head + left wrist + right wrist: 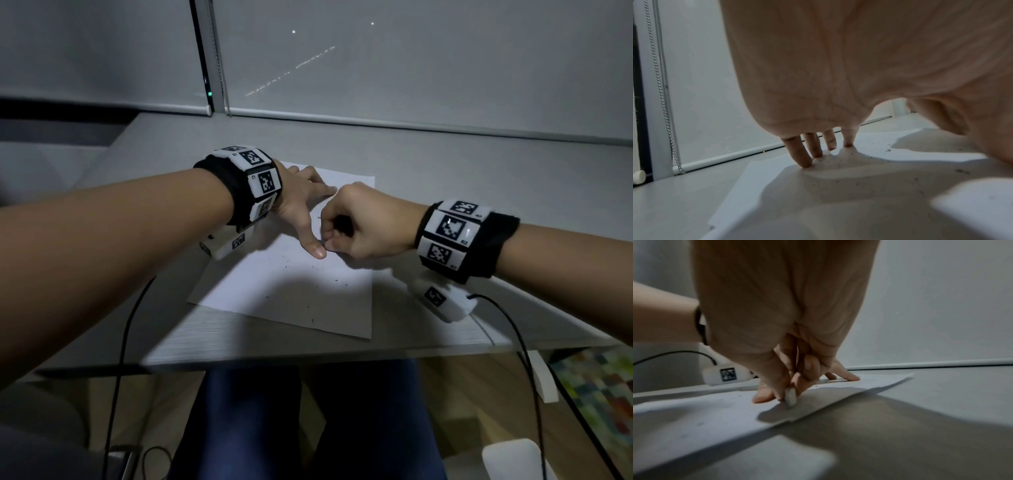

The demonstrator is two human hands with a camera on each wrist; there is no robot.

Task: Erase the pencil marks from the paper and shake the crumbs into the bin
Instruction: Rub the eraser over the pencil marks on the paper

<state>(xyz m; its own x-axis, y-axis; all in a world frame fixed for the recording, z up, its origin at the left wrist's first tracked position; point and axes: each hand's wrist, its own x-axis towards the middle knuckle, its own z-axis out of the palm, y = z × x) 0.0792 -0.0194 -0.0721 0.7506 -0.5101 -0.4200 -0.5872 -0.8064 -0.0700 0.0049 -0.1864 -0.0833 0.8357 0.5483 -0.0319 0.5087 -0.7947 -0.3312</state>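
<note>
The left hand (301,202) is lying open, fingers (804,155) straight and spread, pressing the white sheet of paper (291,284) down near the far edge of the pale grey counter (445,164); if that pressure is easing, the sheet is likely to slide or crumple under the rubbing. Dark eraser crumbs (308,267) are lying loose mid-sheet, and any jerk is risking scattering them onto the counter before they reach the bin, which is not in view. To the right, the right hand (359,222) is curling tightly, pinching a small white eraser (791,396) tip-down against the paper, just beside the left thumb.
</note>
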